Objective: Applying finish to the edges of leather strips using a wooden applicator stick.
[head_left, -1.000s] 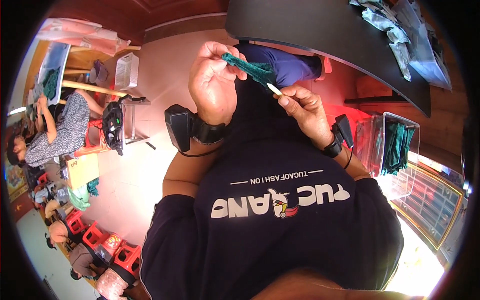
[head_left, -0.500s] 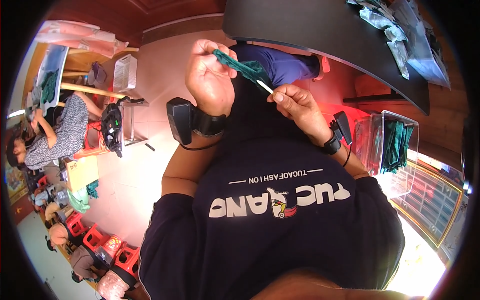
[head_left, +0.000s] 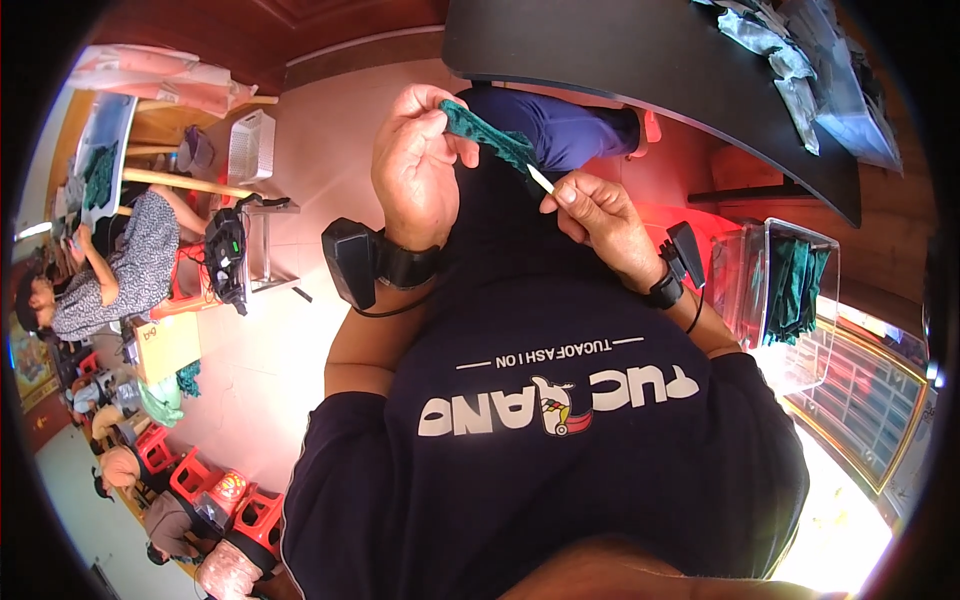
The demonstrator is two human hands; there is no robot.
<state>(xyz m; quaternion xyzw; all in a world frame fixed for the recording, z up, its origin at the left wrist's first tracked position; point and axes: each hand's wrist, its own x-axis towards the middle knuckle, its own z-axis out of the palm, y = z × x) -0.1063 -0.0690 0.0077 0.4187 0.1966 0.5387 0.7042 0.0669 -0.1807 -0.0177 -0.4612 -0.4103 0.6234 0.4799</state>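
A narrow strip of dark green cloth (head_left: 488, 134), velvety in look, stretches slantwise in front of my body. My left hand (head_left: 418, 165) pinches its upper left end between thumb and fingers, the palm turned up. In my right hand (head_left: 610, 222), thumb and forefinger grip a slim white stick (head_left: 541, 179). The stick's far tip meets the lower right end of the cloth; whether it goes inside a fold I cannot tell. Black devices are strapped to both my wrists.
A black table (head_left: 640, 50) carries crumpled plastic packaging (head_left: 790, 75) at the far right. To my right stands a clear bin (head_left: 765, 300) with folded green cloth (head_left: 795, 290). A white basket (head_left: 250, 145) is at the left, near a seated co-worker (head_left: 125, 265) and red stools (head_left: 190, 475).
My left hand has turned slightly and its fingers now show more of the cloth's end. The cloth lies a little further right, and more of the white stick's tip shows against it.
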